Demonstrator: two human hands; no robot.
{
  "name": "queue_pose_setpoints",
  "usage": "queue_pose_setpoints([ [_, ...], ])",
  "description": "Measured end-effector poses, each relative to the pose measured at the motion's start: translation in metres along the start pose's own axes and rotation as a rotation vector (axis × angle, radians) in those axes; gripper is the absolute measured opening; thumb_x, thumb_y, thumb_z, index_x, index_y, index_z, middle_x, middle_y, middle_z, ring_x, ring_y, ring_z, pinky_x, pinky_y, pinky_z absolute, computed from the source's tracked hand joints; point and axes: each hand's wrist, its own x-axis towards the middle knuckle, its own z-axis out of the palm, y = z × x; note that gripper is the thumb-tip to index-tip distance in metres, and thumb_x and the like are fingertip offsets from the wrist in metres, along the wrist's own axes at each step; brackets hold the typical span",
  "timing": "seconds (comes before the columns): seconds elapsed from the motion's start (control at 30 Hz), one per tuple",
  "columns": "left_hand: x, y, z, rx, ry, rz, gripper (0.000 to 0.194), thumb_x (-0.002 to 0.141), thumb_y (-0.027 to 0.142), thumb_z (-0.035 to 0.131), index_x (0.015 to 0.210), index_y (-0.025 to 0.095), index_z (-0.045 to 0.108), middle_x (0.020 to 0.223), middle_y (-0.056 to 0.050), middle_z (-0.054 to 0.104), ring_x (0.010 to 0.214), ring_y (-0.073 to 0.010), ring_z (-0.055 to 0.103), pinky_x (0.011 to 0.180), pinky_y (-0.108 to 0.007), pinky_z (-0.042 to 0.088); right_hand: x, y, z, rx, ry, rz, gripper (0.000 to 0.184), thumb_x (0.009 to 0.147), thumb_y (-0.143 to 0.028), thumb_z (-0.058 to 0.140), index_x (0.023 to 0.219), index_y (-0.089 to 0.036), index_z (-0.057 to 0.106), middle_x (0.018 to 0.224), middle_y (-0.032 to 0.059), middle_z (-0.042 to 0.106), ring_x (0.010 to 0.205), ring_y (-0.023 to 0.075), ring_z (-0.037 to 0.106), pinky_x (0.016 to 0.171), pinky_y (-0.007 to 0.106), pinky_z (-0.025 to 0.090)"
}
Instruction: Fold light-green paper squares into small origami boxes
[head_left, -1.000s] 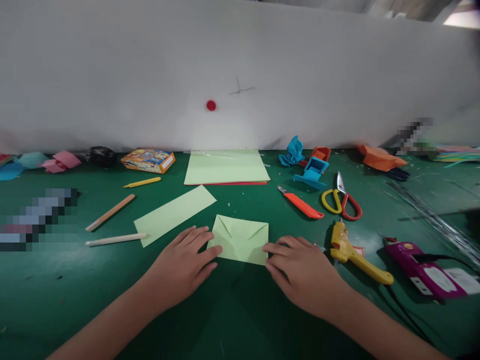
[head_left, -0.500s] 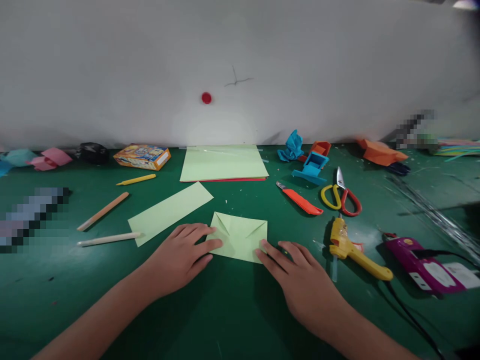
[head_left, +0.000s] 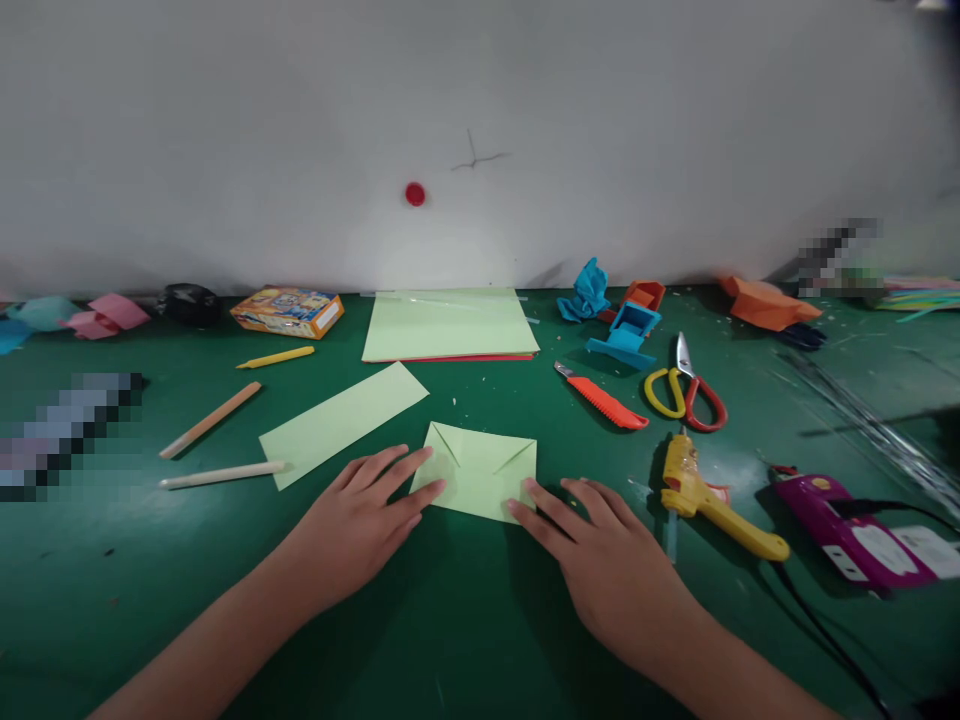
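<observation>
A folded piece of pale green paper (head_left: pixel 480 475) lies flat on the green table, with slanting creases at its two upper corners. My left hand (head_left: pixel 375 505) rests at its left edge, fingers spread and fingertips touching it. On the opposite side my right hand (head_left: pixel 592 530) has its fingertips on the lower right edge, fingers apart too. Neither hand grips the paper. Just behind my left hand is a pale green paper strip (head_left: pixel 341 420), with the tip of a white stick (head_left: pixel 221 475) over its lower left corner.
At the back lies a stack of green sheets (head_left: pixel 450 325), left of it a small printed box (head_left: pixel 289 312). To the right are an orange cutter (head_left: pixel 606 400), scissors (head_left: pixel 686 385), a yellow glue gun (head_left: pixel 720 510) with a trailing cord and a purple power strip (head_left: pixel 855 530).
The fingers of my left hand have spread slightly, with the index finger moving up along the paper's left edge. My right hand stays nearly still. The whole view has shifted a little.
</observation>
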Motion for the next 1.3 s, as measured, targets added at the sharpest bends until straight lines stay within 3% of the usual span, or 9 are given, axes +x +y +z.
queue_pose_setpoints([
  [0.13,-0.003,0.004,-0.003,-0.023,-0.048,0.036,0.053,0.102,0.042,0.052,0.154,0.038,0.042,0.16,-0.001,0.043,0.14,-0.0328,0.044,0.111,-0.051,0.041,0.006,0.001,-0.008,0.026,-0.005,-0.015,0.072,0.081,-0.011,0.059,0.149,-0.032,0.052,0.149,-0.0003,0.058,0.122,0.0322,0.055,0.106,0.053,0.044],
  [0.37,-0.003,0.023,0.0,-0.001,-0.069,0.075,0.055,0.101,0.042,0.053,0.154,0.045,0.038,0.166,0.001,0.033,0.141,-0.036,0.041,0.111,-0.057,0.034,0.011,0.003,-0.013,0.058,-0.036,-0.037,0.065,0.082,-0.012,0.06,0.144,-0.029,0.057,0.146,0.0013,0.061,0.118,0.0304,0.057,0.112,0.052,0.037],
  [0.5,-0.007,0.031,-0.001,-0.011,-0.088,-0.024,0.054,0.104,0.045,0.047,0.155,0.05,0.033,0.168,0.001,0.028,0.143,-0.0395,0.039,0.106,-0.06,0.037,0.011,0.003,-0.013,0.054,-0.025,-0.032,0.052,0.091,-0.017,0.057,0.142,-0.029,0.059,0.144,0.001,0.062,0.116,0.0298,0.058,0.117,0.058,0.028],
  [0.63,-0.015,0.029,-0.004,0.004,-0.05,-0.15,0.049,0.105,0.042,0.043,0.152,0.054,0.037,0.169,0.0,0.025,0.144,-0.0445,0.037,0.105,-0.068,0.036,0.014,0.002,-0.018,0.066,-0.034,-0.015,0.042,0.099,-0.024,0.052,0.139,-0.031,0.061,0.142,0.0009,0.064,0.117,0.0294,0.058,0.12,0.064,0.016],
  [0.8,-0.031,0.015,-0.001,0.057,-0.02,-0.287,0.047,0.105,0.039,0.042,0.149,0.056,0.042,0.169,0.0,0.024,0.147,-0.0429,0.034,0.105,-0.07,0.036,0.017,0.004,-0.022,0.077,-0.054,-0.027,0.044,0.095,-0.022,0.057,0.138,-0.031,0.062,0.14,0.0016,0.065,0.116,0.0302,0.06,0.119,0.066,0.015],
  [0.93,-0.035,0.009,0.0,0.067,0.016,-0.311,0.043,0.105,0.04,0.042,0.144,0.056,0.049,0.169,0.002,0.023,0.148,-0.042,0.033,0.105,-0.069,0.036,0.016,0.005,-0.021,0.097,-0.047,-0.029,0.044,0.096,-0.022,0.057,0.139,-0.032,0.062,0.14,0.0025,0.065,0.117,0.0303,0.06,0.118,0.067,0.016],
  [1.07,-0.032,0.011,-0.003,0.08,0.012,-0.24,0.043,0.104,0.035,0.043,0.143,0.05,0.054,0.169,0.001,0.025,0.149,-0.0395,0.032,0.104,-0.064,0.04,0.017,0.002,-0.027,0.177,-0.035,0.026,0.035,0.103,-0.03,0.049,0.133,-0.036,0.065,0.137,-0.0007,0.067,0.117,0.0276,0.06,0.118,0.066,0.016],
  [1.2,-0.03,0.022,-0.005,0.051,0.001,-0.108,0.045,0.102,0.032,0.046,0.146,0.031,0.056,0.157,-0.004,0.048,0.142,-0.0327,0.044,0.11,-0.052,0.042,0.026,-0.003,-0.032,0.168,-0.013,0.048,0.033,0.106,-0.036,0.043,0.124,-0.032,0.07,0.127,0.0012,0.071,0.123,0.0286,0.057,0.12,0.064,0.014],
  [1.3,-0.027,0.03,-0.007,-0.02,-0.01,-0.022,0.045,0.102,0.03,0.048,0.146,0.025,0.056,0.146,-0.006,0.06,0.133,-0.0278,0.054,0.111,-0.045,0.043,0.036,-0.008,-0.033,0.119,0.003,0.04,0.034,0.105,-0.037,0.044,0.121,-0.025,0.072,0.126,0.0067,0.071,0.126,0.0307,0.054,0.119,0.062,0.018],
])
